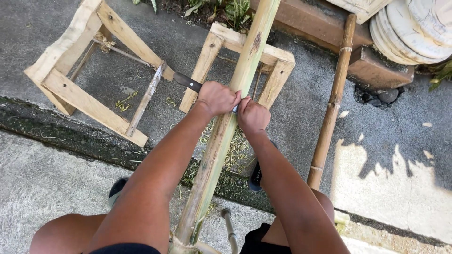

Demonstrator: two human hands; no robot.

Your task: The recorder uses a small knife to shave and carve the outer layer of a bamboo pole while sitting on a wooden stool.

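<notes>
Green bamboo pole (225,127) lay lengthwise across wooden stand (245,51). Left hand (216,98) gripped the knife (187,82) handle; right hand (253,115) closed, probably on the blade's far end, fingers hidden. Blade crossed the pole between both hands.

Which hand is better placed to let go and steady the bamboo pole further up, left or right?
Probably the right hand. The left hand grips the blade at its dark handle end, so it controls the tool. The right only presses the blade's far end beside the pole, and nothing blocks its way up the pole.

Both hands (235,106) on knife (188,82) across bamboo pole (226,127)
</notes>
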